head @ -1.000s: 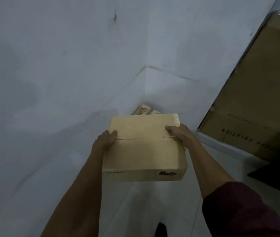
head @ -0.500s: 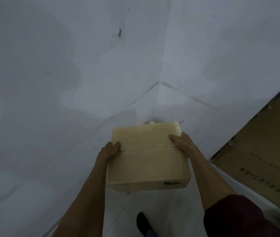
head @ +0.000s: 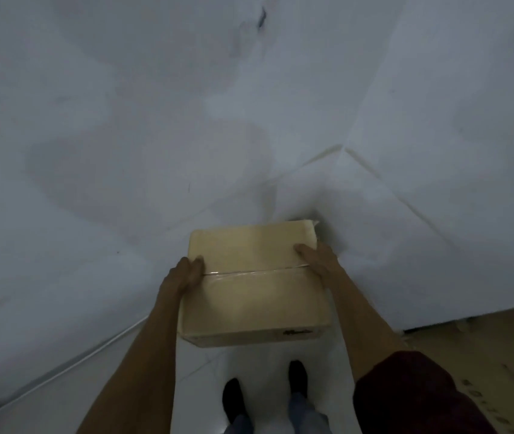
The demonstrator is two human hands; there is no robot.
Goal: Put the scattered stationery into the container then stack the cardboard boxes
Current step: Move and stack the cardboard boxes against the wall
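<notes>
Head view: we clasp the tan taped cardboard box (head: 255, 289), left hand (head: 186, 274) at nine o'clock, right hand (head: 318, 258) at three; both dark shoes (head: 233, 399) now visible.

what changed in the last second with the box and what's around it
The cardboard box was carried toward the wall corner and now hides the second box seen behind it earlier. The large cardboard sheet slid to the view's lower right; both shoes came into sight. Unchanged: left hand and right hand grip the box's sides.
</notes>
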